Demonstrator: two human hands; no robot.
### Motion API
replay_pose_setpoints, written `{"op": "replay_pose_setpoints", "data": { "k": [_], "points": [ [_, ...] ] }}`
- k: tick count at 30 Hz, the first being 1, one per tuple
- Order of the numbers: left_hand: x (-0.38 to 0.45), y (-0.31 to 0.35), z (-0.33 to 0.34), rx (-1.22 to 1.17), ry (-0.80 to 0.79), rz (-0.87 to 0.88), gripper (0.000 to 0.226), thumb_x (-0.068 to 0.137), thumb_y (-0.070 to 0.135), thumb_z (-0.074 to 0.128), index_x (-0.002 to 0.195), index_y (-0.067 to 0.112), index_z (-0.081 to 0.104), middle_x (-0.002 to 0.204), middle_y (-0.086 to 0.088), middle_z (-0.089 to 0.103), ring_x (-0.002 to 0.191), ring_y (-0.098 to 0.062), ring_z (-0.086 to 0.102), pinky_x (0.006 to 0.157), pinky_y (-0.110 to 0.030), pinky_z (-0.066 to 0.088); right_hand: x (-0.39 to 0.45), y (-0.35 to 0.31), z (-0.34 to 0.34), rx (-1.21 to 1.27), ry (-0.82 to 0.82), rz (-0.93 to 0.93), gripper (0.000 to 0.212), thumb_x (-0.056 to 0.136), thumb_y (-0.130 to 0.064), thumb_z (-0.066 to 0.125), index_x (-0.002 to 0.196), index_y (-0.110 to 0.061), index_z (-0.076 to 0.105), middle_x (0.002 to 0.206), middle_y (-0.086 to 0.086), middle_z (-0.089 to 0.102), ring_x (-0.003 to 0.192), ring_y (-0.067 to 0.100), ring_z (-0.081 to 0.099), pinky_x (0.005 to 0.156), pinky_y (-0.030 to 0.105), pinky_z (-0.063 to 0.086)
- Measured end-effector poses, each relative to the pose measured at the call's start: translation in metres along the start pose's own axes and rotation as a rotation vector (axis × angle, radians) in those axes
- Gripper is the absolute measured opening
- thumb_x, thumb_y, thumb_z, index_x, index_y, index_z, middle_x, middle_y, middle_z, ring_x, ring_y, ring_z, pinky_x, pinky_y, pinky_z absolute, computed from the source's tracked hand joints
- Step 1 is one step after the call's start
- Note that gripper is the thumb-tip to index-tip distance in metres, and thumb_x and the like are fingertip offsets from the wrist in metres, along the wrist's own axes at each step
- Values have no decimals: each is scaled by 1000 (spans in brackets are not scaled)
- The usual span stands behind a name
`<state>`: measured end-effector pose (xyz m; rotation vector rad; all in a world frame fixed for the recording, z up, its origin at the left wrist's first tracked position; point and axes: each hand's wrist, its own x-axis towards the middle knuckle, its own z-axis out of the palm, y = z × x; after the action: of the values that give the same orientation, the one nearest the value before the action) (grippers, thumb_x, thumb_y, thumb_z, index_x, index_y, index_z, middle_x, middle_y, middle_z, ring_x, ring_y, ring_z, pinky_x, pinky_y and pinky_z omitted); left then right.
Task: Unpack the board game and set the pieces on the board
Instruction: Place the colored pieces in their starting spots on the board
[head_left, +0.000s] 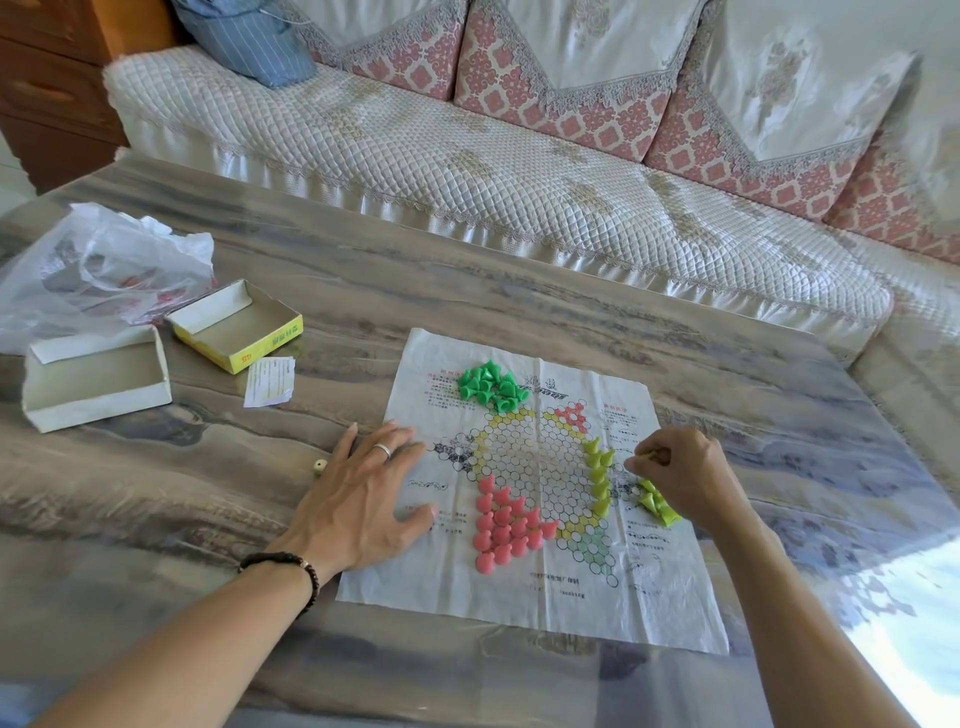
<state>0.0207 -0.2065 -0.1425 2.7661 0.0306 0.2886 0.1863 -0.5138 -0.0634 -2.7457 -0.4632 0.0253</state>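
Note:
A thin paper game board (530, 597) with a printed hexagonal grid lies flat on the table. Several pink pieces (506, 525) stand on its lower left corner zone. Several yellow-green pieces (598, 475) stand in a line along the grid's right side. More yellow-green pieces (660, 506) lie loose under my right hand (680, 473), whose fingers are curled and pinch something small, hard to make out. A heap of bright green pieces (491, 387) lies at the board's top. My left hand (363, 499) presses flat on the board's left edge.
Two open halves of the game box (93, 379) (236, 325) sit at the left beside a crumpled plastic bag (98, 265). A folded leaflet (270, 382) and a small die (319, 466) lie nearby. A sofa (467, 171) runs behind the table.

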Motion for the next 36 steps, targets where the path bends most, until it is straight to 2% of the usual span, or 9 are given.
{"op": "replay_pose_setpoints", "data": {
  "k": [3, 8, 12, 20, 26, 30, 33, 36],
  "points": [
    [0, 0, 0, 1, -12, -3, 74, 81, 61, 46, 142, 19, 40, 152, 1, 32, 145, -13, 18, 120, -44, 5, -2, 2, 7, 1, -5, 16, 15, 85, -11, 65, 97, -10, 74, 88, 2, 72, 80, 12, 59, 72, 21, 40],
    [0, 0, 0, -4, -7, -4, 74, 81, 60, 47, 142, 19, 40, 152, 2, 31, 145, -12, 17, 120, -43, 3, -1, -1, 13, -44, -38, 17, 3, 83, -18, 69, 83, -16, 71, 74, -6, 67, 73, 13, 62, 63, 26, 44],
    [0, 0, 1, -3, -1, -1, 73, 82, 60, 48, 142, 18, 41, 152, 1, 33, 144, -13, 19, 120, -43, 5, 2, -4, 18, -93, -53, 17, 5, 83, -21, 68, 80, -18, 70, 72, -6, 65, 71, 15, 61, 67, 33, 51],
    [0, 0, 0, -1, -4, 1, 75, 80, 61, 46, 141, 18, 42, 151, 1, 34, 144, -14, 20, 119, -44, 6, 4, -5, 25, -98, -72, 28, 7, 81, -20, 71, 75, -19, 70, 67, -8, 64, 66, 11, 60, 65, 35, 55],
    [0, 0, 0, 0, -10, 5, 76, 80, 61, 44, 141, 17, 41, 151, 1, 33, 145, -14, 18, 119, -44, 5, 4, -5, 24, -81, -88, 30, 8, 81, -24, 73, 80, -17, 70, 69, -8, 64, 68, 10, 61, 65, 31, 53],
    [0, -1, 1, -2, -6, 4, 76, 79, 62, 44, 141, 17, 42, 150, 1, 35, 144, -14, 20, 119, -45, 7, 3, 4, 10, -13, -25, 59, 9, 82, -17, 68, 91, -16, 70, 80, -4, 68, 77, 14, 62, 71, 29, 49],
    [0, -2, 1, 5, -14, 5, 77, 79, 63, 41, 141, 18, 41, 151, 1, 34, 145, -14, 18, 120, -45, 6, 1, 17, -3, -10, 40, 93, 13, 82, -11, 61, 85, -18, 72, 84, -2, 71, 81, 18, 64, 75, 31, 50],
    [0, -2, 2, 0, -9, 6, 78, 78, 65, 38, 141, 18, 42, 151, 1, 34, 144, -14, 20, 119, -45, 7, -6, 24, -11, -54, -34, 94, 14, 81, -11, 62, 82, -21, 73, 78, -6, 70, 78, 17, 64, 74, 32, 51]
  ]
}}
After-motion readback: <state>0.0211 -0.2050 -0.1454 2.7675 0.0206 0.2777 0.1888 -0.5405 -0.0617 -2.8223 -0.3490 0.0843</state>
